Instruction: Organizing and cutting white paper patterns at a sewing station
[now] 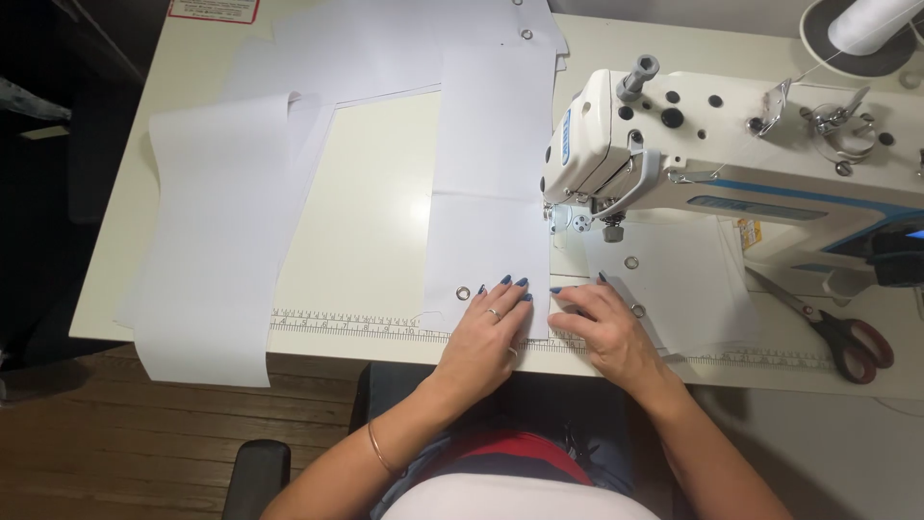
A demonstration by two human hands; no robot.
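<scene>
White fabric strip point(491, 173) lies on the bench point(375, 193), long axis running away from the person, left of the sewing machine point(674, 154); left hand point(491, 332) and right hand point(606, 327) press flat, fingers extended, on its near end.

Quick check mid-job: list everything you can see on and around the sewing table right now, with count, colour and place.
sewing machine: one, white with blue trim, right half of the table
thread cone: one, white, top right corner behind the machine
scissors: one pair, red and black handles, right of the machine near the table's front edge
fabric strip under hands: one, white with metal eyelets, running from the far edge to the front edge
loose fabric strip: one, white, left side, hanging over the front edge
more white pieces: number unclear, far side of the table
table: one, cream, ruler along its front edge
left hand: flat on the strip, ring, blue nails, bracelet on the wrist
right hand: pressing the strip's edge below the needle
</scene>
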